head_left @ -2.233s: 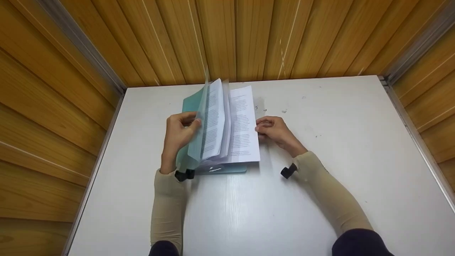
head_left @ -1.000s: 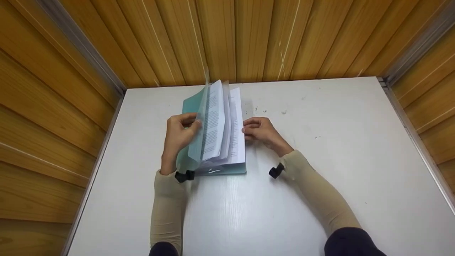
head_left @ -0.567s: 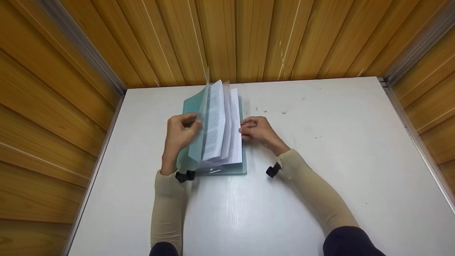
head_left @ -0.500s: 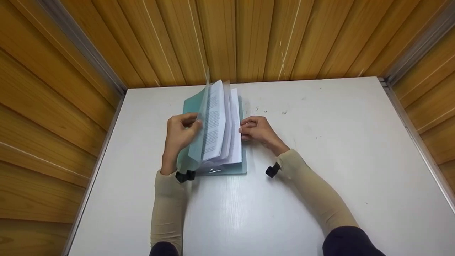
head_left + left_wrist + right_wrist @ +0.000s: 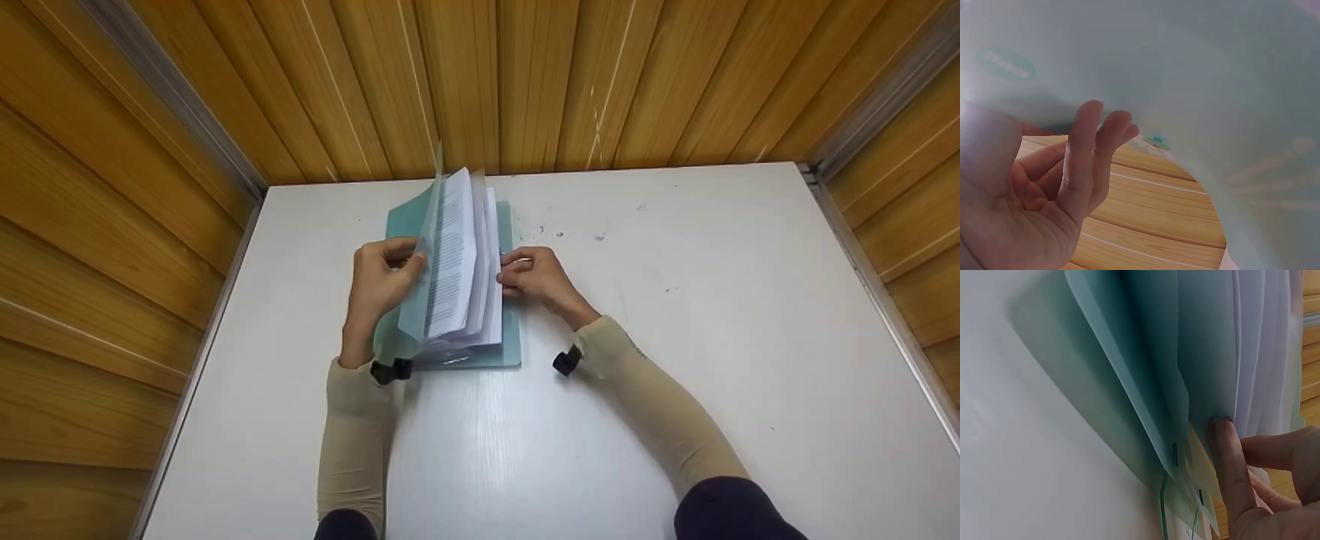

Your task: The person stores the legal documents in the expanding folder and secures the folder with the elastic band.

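Observation:
A teal folder (image 5: 511, 322) lies spread on the table, holding printed white sheets (image 5: 454, 262) that stand fanned up from it. My left hand (image 5: 379, 274) pinches the edge of its translucent cover (image 5: 411, 311), keeping it raised and tilted to the left. That cover (image 5: 1157, 62) fills most of the left wrist view, with the left hand (image 5: 1044, 197) at its edge. My right hand (image 5: 541, 277) pinches the right edge of the rearmost sheet (image 5: 495, 300). In the right wrist view, the fingers of the right hand (image 5: 1264, 495) are against the page edges beside teal leaves (image 5: 1145, 382).
The folder is near the back of a white table (image 5: 637, 375), which has small dark marks. Wood-patterned panels (image 5: 525, 82) rise behind it and on both sides. A black wrist mount (image 5: 391, 370) sits close to the folder's lower left corner.
My right hand has moved left with the sheet it pinches, closer to the other pages. More of the teal back now shows at the right. The left hand has hardly moved.

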The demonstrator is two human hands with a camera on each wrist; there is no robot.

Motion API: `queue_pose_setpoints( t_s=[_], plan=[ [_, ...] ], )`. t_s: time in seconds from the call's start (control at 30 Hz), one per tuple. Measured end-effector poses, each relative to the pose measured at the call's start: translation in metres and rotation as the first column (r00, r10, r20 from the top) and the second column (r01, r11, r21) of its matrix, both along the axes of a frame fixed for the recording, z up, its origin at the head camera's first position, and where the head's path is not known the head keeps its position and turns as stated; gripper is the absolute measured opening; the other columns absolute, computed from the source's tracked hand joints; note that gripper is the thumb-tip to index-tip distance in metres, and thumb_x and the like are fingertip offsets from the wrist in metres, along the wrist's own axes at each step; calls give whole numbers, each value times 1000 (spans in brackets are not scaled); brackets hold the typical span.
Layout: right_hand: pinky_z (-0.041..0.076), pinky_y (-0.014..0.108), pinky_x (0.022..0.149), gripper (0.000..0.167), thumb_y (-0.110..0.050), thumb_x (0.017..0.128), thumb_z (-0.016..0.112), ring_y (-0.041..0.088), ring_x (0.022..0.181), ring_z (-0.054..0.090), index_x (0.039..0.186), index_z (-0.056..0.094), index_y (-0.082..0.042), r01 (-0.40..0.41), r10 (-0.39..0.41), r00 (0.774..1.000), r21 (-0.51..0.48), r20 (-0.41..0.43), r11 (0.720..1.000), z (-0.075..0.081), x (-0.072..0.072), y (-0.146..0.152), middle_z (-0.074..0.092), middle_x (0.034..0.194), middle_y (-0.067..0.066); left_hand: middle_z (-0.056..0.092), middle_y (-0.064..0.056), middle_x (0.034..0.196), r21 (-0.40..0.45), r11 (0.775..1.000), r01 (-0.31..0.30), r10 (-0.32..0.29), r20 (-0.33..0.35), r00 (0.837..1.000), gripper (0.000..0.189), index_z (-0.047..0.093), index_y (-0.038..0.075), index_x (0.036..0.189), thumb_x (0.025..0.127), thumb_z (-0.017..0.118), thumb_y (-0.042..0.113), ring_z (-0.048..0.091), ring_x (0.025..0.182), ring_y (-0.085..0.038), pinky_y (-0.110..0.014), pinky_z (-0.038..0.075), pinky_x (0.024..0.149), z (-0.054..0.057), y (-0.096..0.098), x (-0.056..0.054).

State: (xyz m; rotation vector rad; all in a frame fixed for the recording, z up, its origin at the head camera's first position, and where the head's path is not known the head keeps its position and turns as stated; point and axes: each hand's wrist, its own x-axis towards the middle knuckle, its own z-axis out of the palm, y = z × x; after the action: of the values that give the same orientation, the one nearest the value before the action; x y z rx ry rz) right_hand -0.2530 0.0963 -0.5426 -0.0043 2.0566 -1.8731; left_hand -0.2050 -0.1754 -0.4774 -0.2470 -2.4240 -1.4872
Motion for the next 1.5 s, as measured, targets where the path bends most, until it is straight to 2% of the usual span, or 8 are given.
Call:
queue_pose_setpoints(
  t_s=[0.37, 0.6, 0.7, 0.83, 1.13, 1.3, 1.5],
  plan=[
    [64, 42, 83, 29, 7, 92, 76, 16, 81, 78, 119, 67, 9, -8, 8, 1000, 18, -27, 1000, -1, 3, -6, 80, 106, 21, 82, -15, 104, 2, 1000, -1, 1, 13, 1000, 24, 81, -3, 114, 93, 73, 7, 78, 84, -26, -27, 57, 72, -1, 2, 2],
    [65, 40, 82, 28, 7, 92, 76, 17, 82, 79, 119, 67, 9, -19, 20, 999, 21, -39, 1000, -6, 3, -3, 80, 106, 20, 82, -14, 106, 8, 1000, 0, -1, 35, 999, 26, 81, -2, 116, 94, 73, 9, 77, 85, -25, -33, 59, 73, -3, 6, 1],
    [65, 40, 81, 28, 7, 92, 76, 18, 82, 79, 119, 67, 9, -22, 23, 999, 18, -45, 1000, -7, 5, 0, 78, 105, 19, 82, -16, 107, 1, 1000, 3, -3, 23, 1000, 25, 81, -4, 115, 93, 73, 7, 79, 86, -28, -38, 61, 75, -4, 9, 1],
    [65, 41, 81, 28, 8, 93, 75, 20, 83, 78, 120, 67, 9, -20, 21, 999, 19, -43, 1000, -6, 7, 5, 76, 105, 18, 81, -20, 107, -27, 1000, 0, 0, -9, 1000, 24, 80, -6, 113, 93, 72, 3, 80, 85, -30, -43, 62, 75, -6, 19, 1],
    [65, 39, 80, 31, 6, 95, 74, 20, 84, 79, 124, 65, 11, -5, 5, 1000, 4, -23, 1000, -6, 9, 21, 74, 108, 18, 81, -21, 102, -118, 993, -22, 21, -14, 1000, 25, 79, -8, 114, 94, 69, 3, 79, 79, -25, -41, 63, 70, -7, 49, 5],
    [65, 37, 80, 34, 3, 97, 73, 21, 89, 79, 128, 63, 13, -10, 11, 999, 28, -45, 1000, -3, 10, 33, 71, 111, 20, 81, -21, 101, -160, 986, -38, 35, -23, 999, 25, 80, -8, 112, 94, 65, 0, 80, 78, -24, -39, 63, 67, -11, 63, 7],
    [65, 36, 81, 30, -2, 99, 72, 20, 90, 78, 125, 65, 11, -16, 24, 994, 76, -105, 997, -1, 11, 47, 71, 111, 19, 81, -22, 102, -215, 976, -33, 28, -27, 999, 24, 79, -8, 111, 94, 64, -2, 79, 75, -22, -37, 63, 65, -17, 81, 9]
  ],
)
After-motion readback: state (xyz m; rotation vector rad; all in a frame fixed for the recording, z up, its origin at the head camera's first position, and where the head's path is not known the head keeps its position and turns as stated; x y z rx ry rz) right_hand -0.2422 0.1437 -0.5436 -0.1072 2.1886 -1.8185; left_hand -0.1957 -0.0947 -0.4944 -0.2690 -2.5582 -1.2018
